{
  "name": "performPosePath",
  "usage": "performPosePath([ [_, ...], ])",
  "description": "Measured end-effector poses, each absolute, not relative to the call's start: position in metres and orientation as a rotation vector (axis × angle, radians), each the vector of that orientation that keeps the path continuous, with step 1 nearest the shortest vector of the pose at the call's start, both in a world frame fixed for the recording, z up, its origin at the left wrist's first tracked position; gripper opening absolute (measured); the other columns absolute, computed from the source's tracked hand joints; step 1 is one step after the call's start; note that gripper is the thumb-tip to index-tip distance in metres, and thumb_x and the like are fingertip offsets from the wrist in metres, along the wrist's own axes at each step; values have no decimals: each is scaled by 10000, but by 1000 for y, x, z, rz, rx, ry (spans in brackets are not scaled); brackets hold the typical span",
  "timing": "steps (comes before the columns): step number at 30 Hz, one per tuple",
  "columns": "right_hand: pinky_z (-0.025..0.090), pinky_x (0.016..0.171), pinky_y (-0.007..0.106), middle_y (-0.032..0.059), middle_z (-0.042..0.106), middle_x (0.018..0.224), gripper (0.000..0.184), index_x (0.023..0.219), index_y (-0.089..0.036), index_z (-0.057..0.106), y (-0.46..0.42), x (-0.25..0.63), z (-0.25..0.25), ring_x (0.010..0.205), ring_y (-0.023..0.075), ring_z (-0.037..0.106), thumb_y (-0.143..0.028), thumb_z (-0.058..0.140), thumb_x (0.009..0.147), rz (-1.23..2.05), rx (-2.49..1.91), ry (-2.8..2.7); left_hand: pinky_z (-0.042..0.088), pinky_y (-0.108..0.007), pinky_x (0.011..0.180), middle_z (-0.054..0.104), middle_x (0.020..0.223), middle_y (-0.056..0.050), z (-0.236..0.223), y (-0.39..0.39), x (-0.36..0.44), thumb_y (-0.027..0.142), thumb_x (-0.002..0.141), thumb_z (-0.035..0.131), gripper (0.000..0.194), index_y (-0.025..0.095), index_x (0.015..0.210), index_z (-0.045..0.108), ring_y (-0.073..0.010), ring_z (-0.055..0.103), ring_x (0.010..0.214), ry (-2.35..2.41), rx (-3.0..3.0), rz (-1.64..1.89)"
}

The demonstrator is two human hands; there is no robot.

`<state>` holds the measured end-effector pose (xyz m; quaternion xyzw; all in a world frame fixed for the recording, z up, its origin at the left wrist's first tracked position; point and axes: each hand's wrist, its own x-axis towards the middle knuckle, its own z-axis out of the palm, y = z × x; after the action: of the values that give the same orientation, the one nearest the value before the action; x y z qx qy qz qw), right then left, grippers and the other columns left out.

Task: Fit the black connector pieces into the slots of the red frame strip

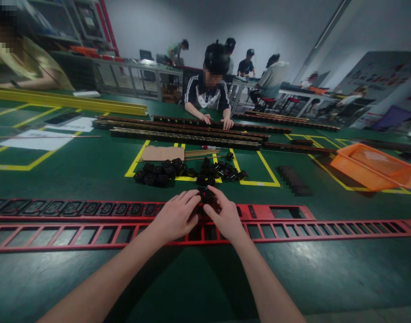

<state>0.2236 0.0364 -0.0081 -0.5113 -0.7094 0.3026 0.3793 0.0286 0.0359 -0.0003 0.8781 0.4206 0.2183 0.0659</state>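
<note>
My left hand (178, 213) and my right hand (224, 214) meet over the rear red frame. Between their fingertips is a small black part (207, 196) with a touch of red, gripped from both sides. The fingers partly cover it. The rear red frame (282, 208) carries a row of black square inserts (118, 209) to the left of my hands. Nearer to me lies a second red frame (84, 236) with ladder-like openings, passing below my wrists. Just beyond my hands, loose black parts (158, 172) are heaped on the green table.
Cardboard (161, 153) and thin rods (201, 153) lie behind the heap. Long dark rails (185, 134) cross the table, with a co-worker's hands (227, 123) on one. An orange basket (373, 168) stands at right. Yellow channels (67, 102) lie at back left.
</note>
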Motion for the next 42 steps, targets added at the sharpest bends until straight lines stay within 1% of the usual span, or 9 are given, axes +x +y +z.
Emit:
performPosePath([
  [5, 531, 875, 390, 83, 704, 1109, 633, 1454, -213, 447, 37, 223, -10, 997, 240, 666, -302, 604, 848, 814, -1346, -1820, 497, -460, 1007, 556, 1328, -127, -3, 37, 29, 216, 862, 530, 394, 184, 1252, 479, -277, 547, 1195, 1271, 2623, 688],
  [10, 521, 852, 377, 91, 693, 1113, 548, 1423, -204, 465, 36, 222, -7, 975, 227, 658, -293, 543, 888, 832, -1348, -1860, 505, -459, 983, 568, 1297, -125, -4, 37, 28, 235, 894, 513, 334, 178, 1222, 493, -273, 556, 1165, 1328, 2605, 717],
  [15, 509, 777, 336, 23, 705, 938, 440, 1304, -239, 501, 34, 222, -4, 838, 201, 662, -263, 578, 871, 874, -1317, -1862, 507, -439, 960, 596, 1250, -113, -1, 38, 29, 199, 941, 446, 214, 171, 1132, 539, -252, 564, 1116, 1345, 2609, 682],
  [20, 492, 772, 331, -12, 698, 863, 390, 1215, -251, 490, 31, 220, 0, 808, 204, 667, -249, 615, 846, 920, -1288, -1891, 504, -415, 937, 627, 1172, -94, -2, 40, 28, 80, 873, 464, 278, 176, 1120, 550, -241, 570, 1078, 1370, 2590, 698],
  [27, 426, 647, 270, -40, 641, 753, 381, 1172, -246, 509, 31, 219, 1, 681, 175, 607, -249, 635, 813, 831, -1349, -1951, 492, -402, 914, 630, 1123, -87, -4, 41, 26, 88, 880, 483, 224, 170, 1082, 535, -240, 570, 1035, 1324, 2581, 680],
  [33, 397, 605, 253, -41, 590, 712, 377, 1167, -230, 556, 31, 219, -1, 637, 155, 553, -276, 636, 801, 751, -1342, -1964, 483, -398, 880, 623, 1073, -87, -3, 41, 26, 111, 891, 471, 154, 168, 1023, 526, -235, 566, 995, 1325, 2558, 679],
  [35, 414, 627, 261, -27, 601, 748, 380, 1156, -225, 576, 30, 219, -1, 665, 158, 555, -260, 633, 782, 695, -1358, -1964, 481, -394, 853, 628, 1061, -86, -3, 41, 27, 144, 918, 454, 117, 172, 999, 533, -230, 570, 979, 1312, 2572, 667],
  [39, 453, 725, 292, 33, 642, 933, 317, 1057, -203, 628, 30, 218, 3, 791, 178, 573, -197, 598, 741, 587, -1330, -1965, 472, -393, 821, 639, 1023, -78, -3, 41, 27, 187, 930, 447, 117, 184, 971, 557, -230, 578, 947, 1306, 2626, 593],
  [42, 457, 746, 302, 35, 645, 924, 296, 1015, -197, 643, 31, 217, 5, 792, 180, 572, -180, 577, 728, 582, -1331, -1971, 474, -391, 825, 636, 976, -68, -3, 41, 25, 82, 847, 439, 201, 188, 957, 570, -228, 576, 931, 1324, 2597, 601],
])
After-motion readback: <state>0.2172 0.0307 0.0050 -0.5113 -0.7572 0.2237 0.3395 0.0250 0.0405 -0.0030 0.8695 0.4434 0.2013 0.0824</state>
